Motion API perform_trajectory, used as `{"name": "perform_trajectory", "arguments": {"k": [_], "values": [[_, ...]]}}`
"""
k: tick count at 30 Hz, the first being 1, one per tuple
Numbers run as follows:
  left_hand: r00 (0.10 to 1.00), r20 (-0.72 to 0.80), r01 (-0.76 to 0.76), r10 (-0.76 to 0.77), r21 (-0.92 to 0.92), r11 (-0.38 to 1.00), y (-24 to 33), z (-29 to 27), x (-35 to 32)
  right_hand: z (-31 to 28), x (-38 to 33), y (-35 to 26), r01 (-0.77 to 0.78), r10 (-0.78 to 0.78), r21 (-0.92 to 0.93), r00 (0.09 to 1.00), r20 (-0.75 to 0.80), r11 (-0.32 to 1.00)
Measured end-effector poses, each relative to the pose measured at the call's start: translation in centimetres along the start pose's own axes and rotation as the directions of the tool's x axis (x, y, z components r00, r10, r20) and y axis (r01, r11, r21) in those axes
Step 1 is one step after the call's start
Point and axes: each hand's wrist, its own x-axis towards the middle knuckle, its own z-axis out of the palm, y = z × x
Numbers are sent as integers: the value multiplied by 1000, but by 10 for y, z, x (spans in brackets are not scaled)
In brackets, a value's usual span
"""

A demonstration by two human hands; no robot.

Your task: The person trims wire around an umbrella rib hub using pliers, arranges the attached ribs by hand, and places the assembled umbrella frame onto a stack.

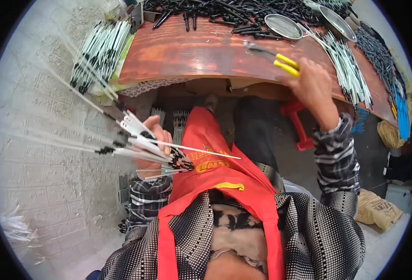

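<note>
Fanning out toward the person's left, a bundle of thin white rods [122, 140] with black ends sits gripped in the closed left hand [152, 144], long axes roughly level, one rod pointing right across the red apron [206, 163]. The right hand [313, 86] is closed on yellow-handled pliers [273, 58], whose nose points left over the wooden table [192, 51].

Left hand [153, 140] gripping bundle of white rods [122, 140], right hand [312, 86] holding yellow-handled pliers [273, 57] over wooden table [187, 51]
</note>
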Motion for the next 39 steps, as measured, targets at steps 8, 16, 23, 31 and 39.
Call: {"name": "perform_trajectory", "arguments": {"k": [8,16,23,31,39], "values": [[986,-129,102,-105,-31,994,4,13,26,25,36,25,5,13,-140,992,129,990],[969,-230,112,-86,102,988,-3,16,37,10,-4,-85,138,-614,871,760,212,472],[903,-430,-50,29,-39,998,-12,41,57,48,-62,-171,-351,-655,933,724,218,-78],[884,-462,27,-80,-119,993,-24,51,53,75,-95,-199,-379,-369,890,889,273,-253],[861,-497,20,-109,-181,983,-19,85,64,77,-91,-171,-267,-217,963,938,269,40]]}}
